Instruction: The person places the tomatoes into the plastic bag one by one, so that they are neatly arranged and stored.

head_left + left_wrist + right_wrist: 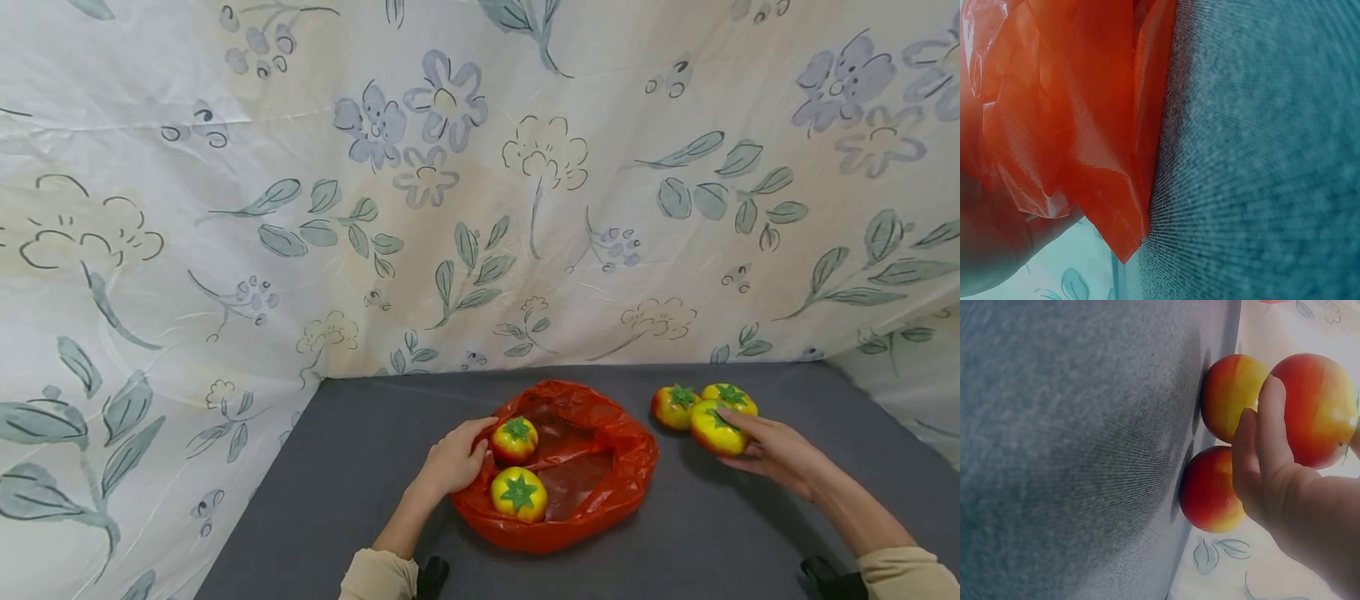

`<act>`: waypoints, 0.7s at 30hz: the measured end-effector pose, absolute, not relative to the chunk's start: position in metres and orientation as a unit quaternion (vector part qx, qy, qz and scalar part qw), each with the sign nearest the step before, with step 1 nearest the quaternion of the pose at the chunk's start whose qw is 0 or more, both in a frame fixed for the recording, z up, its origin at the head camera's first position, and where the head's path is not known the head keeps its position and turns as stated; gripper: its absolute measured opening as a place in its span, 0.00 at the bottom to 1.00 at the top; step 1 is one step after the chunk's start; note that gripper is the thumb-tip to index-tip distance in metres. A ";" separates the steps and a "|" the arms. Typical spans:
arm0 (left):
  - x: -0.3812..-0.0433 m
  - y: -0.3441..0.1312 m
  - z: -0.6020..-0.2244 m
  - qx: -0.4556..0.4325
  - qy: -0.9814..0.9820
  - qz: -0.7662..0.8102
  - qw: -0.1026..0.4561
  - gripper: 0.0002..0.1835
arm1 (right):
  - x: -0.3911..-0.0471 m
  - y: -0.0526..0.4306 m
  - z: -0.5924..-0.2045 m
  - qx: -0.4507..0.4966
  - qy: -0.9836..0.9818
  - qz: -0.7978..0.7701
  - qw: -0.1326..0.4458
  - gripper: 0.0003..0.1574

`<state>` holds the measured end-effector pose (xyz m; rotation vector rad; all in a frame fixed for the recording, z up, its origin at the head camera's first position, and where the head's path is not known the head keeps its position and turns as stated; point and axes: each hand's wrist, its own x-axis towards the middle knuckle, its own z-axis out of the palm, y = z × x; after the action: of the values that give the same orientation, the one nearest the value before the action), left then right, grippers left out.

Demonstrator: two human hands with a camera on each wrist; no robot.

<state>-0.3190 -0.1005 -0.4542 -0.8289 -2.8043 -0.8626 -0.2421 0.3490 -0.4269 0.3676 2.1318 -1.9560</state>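
A red plastic bag (558, 533) lies spread on the table with its mouth up. Two yellow-and-red tomatoes with green star-shaped tops, one farther back (515, 440) and one nearer (519, 494), sit in its left part. My left hand (453, 458) grips the bag's left rim; in the left wrist view the red plastic (1091, 112) covers most of the fingers. On the right, my right hand (776, 450) holds a tomato (1313, 409) between thumb and fingers. Right behind it are two more tomatoes, one on the left (672, 407) and one on the right (731, 398).
The dark grey table (360, 433) carries the bag and the loose tomatoes. A pale cloth with a flower and leaf print (480, 217) hangs behind the table and along its left side.
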 end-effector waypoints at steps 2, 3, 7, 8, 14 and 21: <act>-0.319 -0.101 -0.454 -0.271 -0.919 -0.283 0.046 0.22 | -0.242 0.348 -0.426 0.121 0.729 -0.665 0.111 0.61; -0.319 -0.101 -0.454 -0.271 -0.919 -0.283 0.046 0.22 | -0.242 0.347 -0.426 0.119 0.730 -0.664 0.110 0.60; -0.319 -0.101 -0.454 -0.272 -0.919 -0.282 0.047 0.22 | -0.244 0.343 -0.425 0.116 0.730 -0.665 0.107 0.59; -0.318 -0.101 -0.454 -0.272 -0.919 -0.282 0.047 0.22 | -0.244 0.342 -0.424 0.116 0.730 -0.665 0.106 0.59; -0.317 -0.102 -0.453 -0.274 -0.918 -0.283 0.050 0.22 | -0.251 0.330 -0.419 0.116 0.721 -0.675 0.104 0.60; -0.317 -0.102 -0.453 -0.276 -0.918 -0.279 0.051 0.22 | -0.255 0.310 -0.415 0.072 0.718 -0.684 0.104 0.54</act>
<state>-0.3169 -0.1018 -0.4532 -0.8399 -2.7945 -0.8501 -0.2553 0.3099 -0.4153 0.2110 2.1189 -2.0172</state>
